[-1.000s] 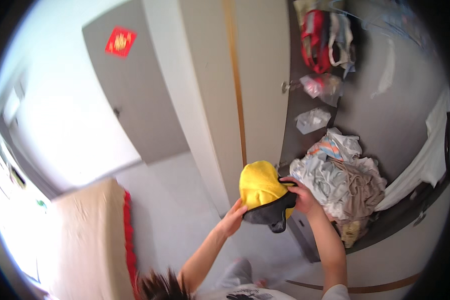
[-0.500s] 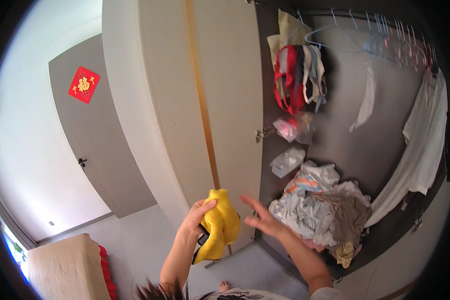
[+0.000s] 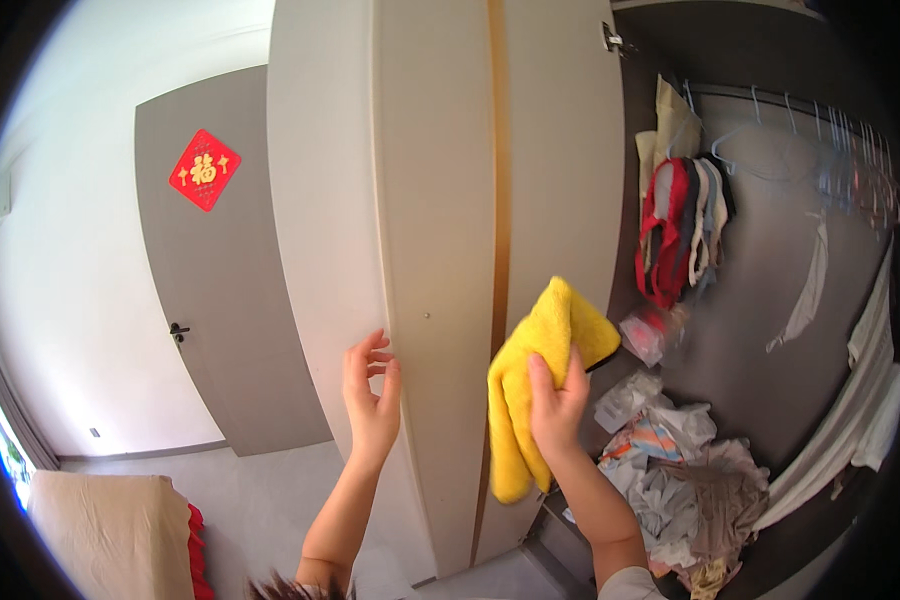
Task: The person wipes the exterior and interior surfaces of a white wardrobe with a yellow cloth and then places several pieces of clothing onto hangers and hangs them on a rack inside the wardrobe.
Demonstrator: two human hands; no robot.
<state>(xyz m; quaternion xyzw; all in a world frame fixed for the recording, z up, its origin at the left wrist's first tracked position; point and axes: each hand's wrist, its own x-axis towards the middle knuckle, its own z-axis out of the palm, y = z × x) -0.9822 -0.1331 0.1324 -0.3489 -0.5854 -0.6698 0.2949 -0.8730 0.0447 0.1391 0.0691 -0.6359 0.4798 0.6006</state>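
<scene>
A fluffy yellow cloth (image 3: 526,375) with a dark edge is gripped in my right hand (image 3: 558,398), its lower part hanging down in front of the pale wardrobe door (image 3: 438,250). Thumb and fingers pinch the cloth near its middle. My left hand (image 3: 372,390) is raised at the left edge of that door, empty, its fingers loosely curled and apart. Whether the left fingertips touch the door edge, I cannot tell.
Right of the door is the wardrobe's inside, with a heap of clothes (image 3: 700,490), hanging straps (image 3: 675,225) and blue hangers (image 3: 840,160). A grey room door (image 3: 230,290) with a red decoration (image 3: 205,170) stands left. A beige-covered piece of furniture (image 3: 110,540) is at lower left.
The yellow cloth has passed from my left hand to my right and been raised. My left hand has let go. The view has swung left, so the wardrobe sits farther right.
</scene>
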